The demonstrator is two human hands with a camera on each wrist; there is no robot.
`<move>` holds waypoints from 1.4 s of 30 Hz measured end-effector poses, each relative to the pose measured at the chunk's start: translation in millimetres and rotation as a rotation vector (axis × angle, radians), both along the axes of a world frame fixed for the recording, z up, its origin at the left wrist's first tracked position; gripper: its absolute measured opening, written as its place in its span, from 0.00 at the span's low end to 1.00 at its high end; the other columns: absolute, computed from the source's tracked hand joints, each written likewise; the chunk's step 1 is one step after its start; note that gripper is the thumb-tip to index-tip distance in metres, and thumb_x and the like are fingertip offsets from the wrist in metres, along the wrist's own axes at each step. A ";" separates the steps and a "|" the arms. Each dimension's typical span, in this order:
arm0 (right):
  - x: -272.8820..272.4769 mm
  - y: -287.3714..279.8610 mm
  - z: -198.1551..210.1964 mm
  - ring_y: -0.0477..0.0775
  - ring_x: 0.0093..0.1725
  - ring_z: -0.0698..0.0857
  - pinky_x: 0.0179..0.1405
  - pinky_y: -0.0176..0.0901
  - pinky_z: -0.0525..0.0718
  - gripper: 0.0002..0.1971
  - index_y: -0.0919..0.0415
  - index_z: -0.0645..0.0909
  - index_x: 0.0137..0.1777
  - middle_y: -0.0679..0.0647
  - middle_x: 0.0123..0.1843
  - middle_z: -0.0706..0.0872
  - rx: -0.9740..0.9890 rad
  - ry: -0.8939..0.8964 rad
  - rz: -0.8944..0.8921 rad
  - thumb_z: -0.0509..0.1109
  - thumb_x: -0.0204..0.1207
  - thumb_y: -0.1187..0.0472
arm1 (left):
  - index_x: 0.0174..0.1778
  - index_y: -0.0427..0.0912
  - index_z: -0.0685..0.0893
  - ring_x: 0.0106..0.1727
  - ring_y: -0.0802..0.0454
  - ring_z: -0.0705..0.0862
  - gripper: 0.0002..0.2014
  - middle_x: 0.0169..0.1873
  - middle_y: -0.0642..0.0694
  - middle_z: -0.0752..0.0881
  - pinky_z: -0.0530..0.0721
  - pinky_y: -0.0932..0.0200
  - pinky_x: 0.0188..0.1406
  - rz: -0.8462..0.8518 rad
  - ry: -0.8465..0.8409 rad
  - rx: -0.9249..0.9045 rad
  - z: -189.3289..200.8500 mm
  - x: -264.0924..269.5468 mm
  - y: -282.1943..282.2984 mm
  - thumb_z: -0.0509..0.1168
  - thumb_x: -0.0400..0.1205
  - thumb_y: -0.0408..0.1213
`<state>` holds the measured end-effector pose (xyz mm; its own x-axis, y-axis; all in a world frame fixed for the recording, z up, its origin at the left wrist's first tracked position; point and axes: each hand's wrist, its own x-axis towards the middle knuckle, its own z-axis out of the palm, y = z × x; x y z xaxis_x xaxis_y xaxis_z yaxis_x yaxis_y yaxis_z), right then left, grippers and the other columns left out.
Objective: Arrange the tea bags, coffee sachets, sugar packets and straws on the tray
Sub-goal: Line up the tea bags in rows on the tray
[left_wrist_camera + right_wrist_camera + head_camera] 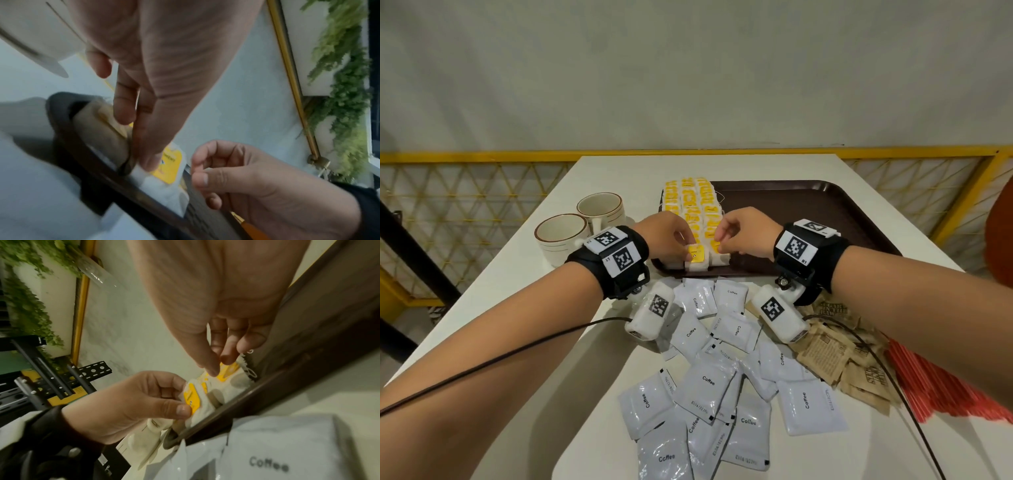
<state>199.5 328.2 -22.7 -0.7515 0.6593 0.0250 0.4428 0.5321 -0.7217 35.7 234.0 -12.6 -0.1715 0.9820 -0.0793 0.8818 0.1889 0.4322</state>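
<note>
A brown tray (pixel 808 205) lies on the far part of the white surface (pixel 599 171). On the left part of the tray the tea bags (pixel 690 202) lie in three rows, white with yellow tags, from the far rim to the near rim.

Both hands are at the near end of these rows. The left hand (pixel 666 236) has its fingers (pixel 150 159) curled, and thumb and forefinger pinch the nearest tea bag of the middle row (pixel 695 257), which lies just beside the near rim. The right hand (pixel 746 233) also has curled fingers (pixel 211 369); they pinch the yellow tag of the nearest bag in the right row (pixel 717 248). The two hands are near each other but do not touch.

Near the tray, on the surface, the white coffee sachets (pixel 709 380) lie in a loose heap, some overlapping. To the right of them lie the brown sugar packets (pixel 825 349), also in a heap. Further right, at the edge of the surface, lies a bundle of red straws (pixel 941 383). None of these three groups is on the tray.

Left of the tray stand two cream cups (pixel 575 233) with a brown line at the rim, side by side and upright. Behind the surface runs a yellow railing (pixel 482 157) before a pale wall.
</note>
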 end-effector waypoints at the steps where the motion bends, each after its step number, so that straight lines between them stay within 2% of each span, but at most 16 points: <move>1: 1.3 1.8 0.0 0.46 0.32 0.79 0.28 0.28 0.79 0.06 0.62 0.83 0.41 0.52 0.33 0.82 0.004 0.001 -0.012 0.77 0.70 0.70 | 0.47 0.46 0.86 0.42 0.56 0.78 0.09 0.38 0.54 0.81 0.74 0.63 0.39 0.036 0.004 0.043 1.7 -3.5 -0.8 0.76 0.73 0.38; 4: 7.2 6.9 0.6 0.45 0.28 0.79 0.29 0.35 0.83 0.09 0.60 0.81 0.37 0.53 0.33 0.81 -0.015 0.013 -0.043 0.79 0.69 0.68 | 0.40 0.46 0.85 0.42 0.54 0.80 0.06 0.36 0.53 0.83 0.73 0.61 0.39 0.113 -0.046 0.133 7.2 -19.2 -8.1 0.76 0.72 0.39; 7: 10.5 7.1 1.0 0.44 0.29 0.80 0.32 0.37 0.85 0.08 0.61 0.82 0.38 0.52 0.33 0.81 -0.024 -0.020 -0.020 0.80 0.69 0.65 | 0.37 0.46 0.86 0.42 0.56 0.81 0.05 0.35 0.56 0.83 0.76 0.64 0.39 0.076 -0.031 0.096 7.4 -21.2 -17.7 0.76 0.73 0.39; 10: 6.5 1.2 0.7 0.44 0.30 0.79 0.32 0.35 0.83 0.07 0.61 0.83 0.38 0.50 0.32 0.81 -0.025 -0.038 0.051 0.80 0.69 0.63 | 0.44 0.46 0.87 0.44 0.55 0.80 0.08 0.37 0.56 0.82 0.78 0.59 0.46 0.088 0.061 0.048 2.1 -16.0 -19.7 0.76 0.73 0.42; 14: -9.2 -6.4 -3.2 0.41 0.28 0.78 0.31 0.31 0.78 0.11 0.56 0.80 0.35 0.47 0.32 0.82 0.055 -0.051 0.084 0.82 0.66 0.62 | 0.60 0.50 0.79 0.54 0.50 0.81 0.23 0.51 0.51 0.81 0.80 0.55 0.53 0.191 0.163 -0.006 -1.0 -22.9 -14.6 0.76 0.72 0.50; 17: -19.3 -10.6 -6.4 0.39 0.32 0.78 0.31 0.29 0.73 0.14 0.53 0.77 0.33 0.43 0.34 0.81 0.177 -0.120 0.071 0.83 0.65 0.62 | 0.63 0.49 0.76 0.55 0.49 0.81 0.27 0.51 0.49 0.80 0.81 0.51 0.56 0.221 0.120 -0.013 -2.9 -24.8 -11.2 0.76 0.71 0.49; 20: -23.5 -11.9 -9.8 0.39 0.32 0.77 0.31 0.29 0.72 0.14 0.53 0.77 0.32 0.42 0.34 0.80 0.188 -0.145 0.080 0.82 0.65 0.62 | 0.59 0.48 0.78 0.51 0.48 0.83 0.23 0.47 0.50 0.82 0.81 0.54 0.51 0.240 0.061 -0.009 -3.9 -24.9 -9.9 0.77 0.71 0.45; 22: -21.4 -10.7 -8.9 0.40 0.33 0.78 0.35 0.31 0.76 0.12 0.56 0.80 0.34 0.44 0.34 0.81 0.125 -0.116 0.090 0.82 0.66 0.62 | 0.55 0.47 0.80 0.50 0.49 0.82 0.19 0.47 0.49 0.82 0.80 0.56 0.49 0.238 0.043 -0.007 -4.3 -26.2 -9.1 0.77 0.72 0.43; 24: -15.0 -6.7 -5.0 0.44 0.33 0.80 0.40 0.40 0.82 0.10 0.60 0.82 0.36 0.47 0.34 0.82 0.054 -0.044 0.059 0.82 0.66 0.62 | 0.52 0.48 0.81 0.50 0.49 0.82 0.16 0.47 0.49 0.82 0.79 0.57 0.49 0.234 0.025 -0.017 -4.9 -28.2 -8.3 0.77 0.72 0.43; 26: -6.1 0.2 -0.8 0.50 0.33 0.82 0.40 0.46 0.85 0.10 0.61 0.81 0.36 0.51 0.33 0.83 0.003 0.031 -0.029 0.81 0.67 0.64 | 0.51 0.47 0.83 0.51 0.50 0.81 0.14 0.47 0.50 0.80 0.78 0.58 0.49 0.215 0.014 -0.028 -5.5 -29.5 -7.3 0.77 0.72 0.43; 28: 2.4 6.5 0.8 0.51 0.33 0.83 0.36 0.44 0.85 0.11 0.60 0.79 0.36 0.52 0.32 0.83 -0.006 0.030 -0.103 0.81 0.68 0.64 | 0.51 0.44 0.85 0.49 0.51 0.79 0.12 0.46 0.50 0.80 0.76 0.59 0.47 0.187 0.004 -0.016 -4.4 -30.1 -5.8 0.76 0.73 0.40; 30: 8.2 8.0 -1.0 0.47 0.30 0.81 0.29 0.36 0.83 0.12 0.59 0.78 0.37 0.51 0.32 0.82 -0.012 -0.038 -0.127 0.81 0.68 0.62 | 0.50 0.40 0.87 0.45 0.54 0.79 0.10 0.46 0.48 0.82 0.74 0.61 0.45 0.154 0.003 0.001 -1.6 -30.7 -4.2 0.75 0.75 0.37; 33: 9.0 5.4 -7.7 0.43 0.25 0.80 0.22 0.30 0.78 0.13 0.59 0.77 0.37 0.51 0.30 0.82 -0.010 -0.114 -0.127 0.81 0.68 0.61 | 0.47 0.40 0.86 0.45 0.55 0.79 0.05 0.53 0.45 0.87 0.75 0.61 0.46 0.088 0.035 -0.015 1.7 -32.5 -0.4 0.72 0.77 0.36; 36: 4.5 5.6 -13.1 0.43 0.26 0.81 0.25 0.32 0.81 0.14 0.57 0.75 0.35 0.49 0.29 0.82 0.002 -0.103 -0.127 0.80 0.69 0.63 | 0.50 0.39 0.86 0.47 0.54 0.78 0.06 0.56 0.45 0.86 0.74 0.62 0.46 0.033 0.094 -0.056 4.4 -30.7 3.4 0.70 0.80 0.35; 39: 2.7 6.6 -12.9 0.44 0.28 0.84 0.27 0.32 0.83 0.13 0.57 0.76 0.35 0.50 0.29 0.84 -0.007 -0.103 -0.100 0.80 0.69 0.66 | 0.55 0.38 0.86 0.48 0.55 0.77 0.08 0.51 0.46 0.83 0.72 0.63 0.42 -0.006 0.130 -0.083 7.2 -29.1 6.7 0.68 0.81 0.35; 42: 3.8 6.1 -10.3 0.45 0.29 0.84 0.27 0.30 0.83 0.11 0.59 0.77 0.36 0.51 0.30 0.84 -0.039 -0.129 -0.042 0.78 0.71 0.67 | 0.55 0.39 0.86 0.48 0.56 0.77 0.08 0.47 0.51 0.80 0.71 0.64 0.47 -0.035 0.134 -0.109 7.9 -30.3 9.2 0.68 0.81 0.35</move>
<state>203.2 334.3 -33.1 -0.7183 0.6890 -0.0963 0.5546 0.4834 -0.6773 5.5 243.2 -4.6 -0.1534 0.9744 -0.1644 0.9370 0.1963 0.2891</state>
